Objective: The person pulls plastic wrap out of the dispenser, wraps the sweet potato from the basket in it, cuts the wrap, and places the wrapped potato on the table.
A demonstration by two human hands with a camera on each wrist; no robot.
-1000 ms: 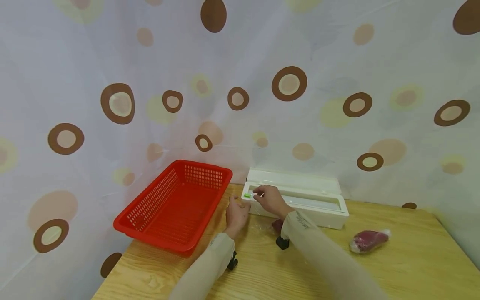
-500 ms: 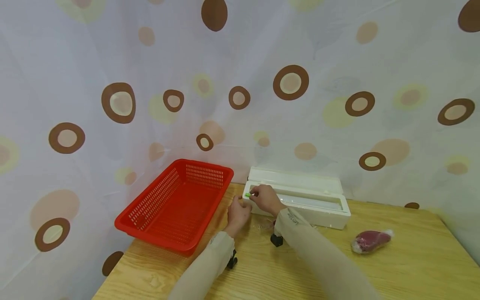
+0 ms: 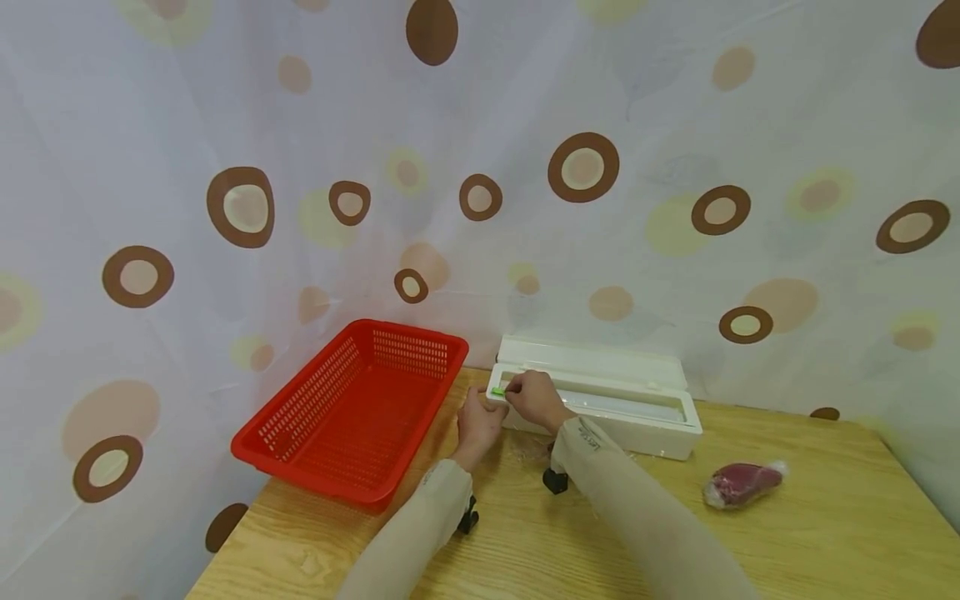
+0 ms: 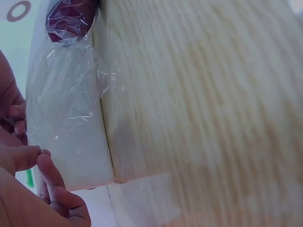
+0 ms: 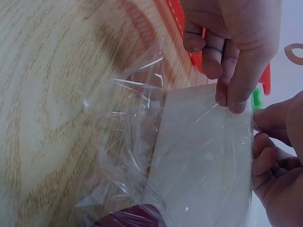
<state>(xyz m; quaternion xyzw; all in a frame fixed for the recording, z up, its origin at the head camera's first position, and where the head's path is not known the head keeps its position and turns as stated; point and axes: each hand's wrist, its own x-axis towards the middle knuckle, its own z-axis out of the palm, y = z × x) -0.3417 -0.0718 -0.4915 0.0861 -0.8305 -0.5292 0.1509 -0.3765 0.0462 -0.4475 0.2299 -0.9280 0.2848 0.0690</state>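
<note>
A long white cling film dispenser box (image 3: 652, 440) lies with its lid raised and the film roll (image 3: 618, 405) showing inside. At its left end, my right hand (image 3: 536, 398) pinches the small green slider cutter (image 3: 498, 392). My left hand (image 3: 478, 427) is at the same front corner, thumb and forefinger pinching the edge of the clear cling film (image 4: 71, 90), as the left wrist view shows. That film drapes down the box's front to a purple, film-covered item (image 4: 70, 20), mostly hidden by my right sleeve in the head view.
A red plastic basket (image 3: 255, 454) stands left of the box, close to my left hand. Another purple item (image 3: 744, 484), wrapped in clear film with twisted ends, lies to the right on the wooden table (image 3: 832, 517). Behind everything hangs a spotted curtain (image 3: 517, 92).
From one second ago, my right hand has moved left onto the green slider, then slid slightly back right. My left hand stays at the box corner.
</note>
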